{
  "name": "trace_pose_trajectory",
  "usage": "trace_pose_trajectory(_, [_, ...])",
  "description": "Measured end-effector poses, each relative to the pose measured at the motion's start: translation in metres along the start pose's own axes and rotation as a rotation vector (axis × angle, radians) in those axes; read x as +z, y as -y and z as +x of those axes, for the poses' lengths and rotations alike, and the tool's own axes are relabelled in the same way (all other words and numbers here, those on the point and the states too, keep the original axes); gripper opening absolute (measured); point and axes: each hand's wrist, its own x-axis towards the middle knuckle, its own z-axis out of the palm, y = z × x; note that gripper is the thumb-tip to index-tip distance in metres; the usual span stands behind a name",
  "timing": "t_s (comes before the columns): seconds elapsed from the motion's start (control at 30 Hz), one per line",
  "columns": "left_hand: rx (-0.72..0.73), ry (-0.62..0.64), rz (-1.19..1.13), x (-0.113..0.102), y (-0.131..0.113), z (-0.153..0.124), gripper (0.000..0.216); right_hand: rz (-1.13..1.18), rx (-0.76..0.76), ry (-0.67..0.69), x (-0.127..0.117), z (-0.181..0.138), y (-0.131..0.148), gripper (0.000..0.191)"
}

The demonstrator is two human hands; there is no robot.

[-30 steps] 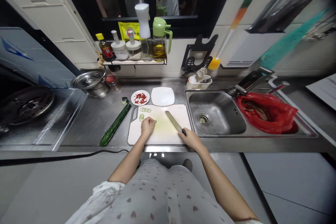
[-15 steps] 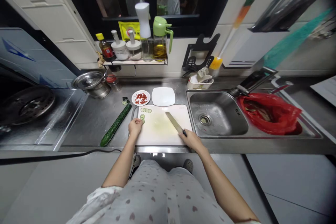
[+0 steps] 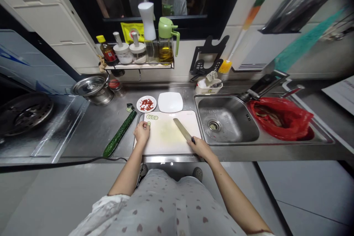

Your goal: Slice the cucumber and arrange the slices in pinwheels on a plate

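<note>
My left hand (image 3: 142, 133) is closed at the left side of the white cutting board (image 3: 168, 145), its fingertips pinching cucumber slices (image 3: 148, 123). The fingers partly cover these slices, so how many there are cannot be made out. Just beyond them, a short row of thin cucumber slices (image 3: 152, 117) lies flat along the board's far left corner. My right hand (image 3: 201, 148) grips the black handle of a kitchen knife (image 3: 181, 128). Its broad blade points away and to the left, over the board. To the left of the board, a long dark green cucumber (image 3: 119, 134) rests on the steel counter.
Behind the board stand a plate of chopped red pieces (image 3: 146, 104) and a white square plate (image 3: 170, 102). Cucumber scraps (image 3: 129, 107) lie nearby. A steel sink (image 3: 229, 118) with a red plastic bag (image 3: 282, 118) is at right; a lidded pot (image 3: 94, 90) stands at left.
My left fingers have closed over the small stack of cucumber slices, which now shows less. The knife and my right hand stay nearly still. The whole view has shifted slightly.
</note>
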Motion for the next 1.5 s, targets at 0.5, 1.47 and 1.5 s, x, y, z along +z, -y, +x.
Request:
trace_pose_trajectory(0.5, [0.196, 0.089, 0.239, 0.021, -0.044, 0.026, 0.036, 0.025, 0.037, 0.037, -0.008, -0.004, 0.005, 0.034])
trace_pose_trajectory(1.47, [0.224, 0.177, -0.136, 0.046, -0.032, -0.017, 0.021, -0.041, -0.004, -0.011, -0.001, -0.01, 0.004, 0.038])
trace_pose_trajectory(1.5, [0.207, 0.175, -0.144, 0.047, -0.032, -0.016, 0.022, -0.044, -0.025, -0.023, 0.0, -0.013, 0.006, 0.038])
